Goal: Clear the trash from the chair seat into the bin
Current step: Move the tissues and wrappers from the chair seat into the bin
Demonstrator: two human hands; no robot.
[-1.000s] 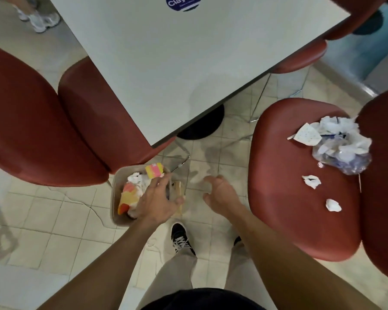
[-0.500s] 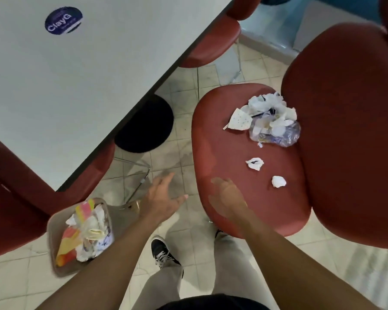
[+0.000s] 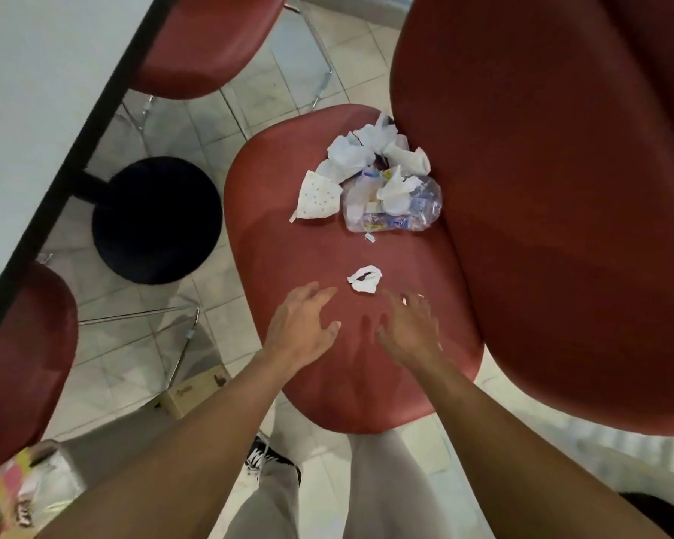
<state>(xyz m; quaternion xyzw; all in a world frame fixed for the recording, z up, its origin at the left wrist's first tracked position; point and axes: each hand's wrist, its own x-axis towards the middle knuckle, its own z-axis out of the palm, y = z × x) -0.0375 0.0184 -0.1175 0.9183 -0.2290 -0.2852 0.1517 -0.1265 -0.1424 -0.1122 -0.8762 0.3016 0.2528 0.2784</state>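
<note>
Pale floor tiles (image 3: pixel 226 332) lie under a red chair seat (image 3: pixel 296 247), which is taken as the landmark for every place below.

Both hands are held over the front half of the seat with fingers straight and spread apart; nothing is gripped by either. The left hand (image 3: pixel 302 330) is placed toward the seat's left edge, the right hand (image 3: pixel 409 330) toward its right, near the backrest (image 3: pixel 561 188). A small white scrap (image 3: pixel 413 298) is glimpsed at the right fingertips; whether it is touched cannot be told.

A crumpled paper ball (image 3: pixel 364 279) rests at the seat's middle, just beyond the fingertips and between the two hands. Its long axis is laid across the seat, roughly left to right, tilted slightly upward at the right end; no clear pointing end is shown. The left fingertips are judged a little nearer to it than the right, so a short forward reach by either hand would likely be enough.

Farther back on the seat, well apart from the hands, a spotted paper piece (image 3: pixel 318 196) is seen with its narrow tip aimed at the seat's left front. Beside it a clear plastic bag (image 3: pixel 395 208) and a heap of white tissues (image 3: pixel 366 149) are piled against the backrest.

A bin (image 3: pixel 20 496) holding coloured trash is seen on the floor off the seat's front left corner, behind the left forearm.
</note>
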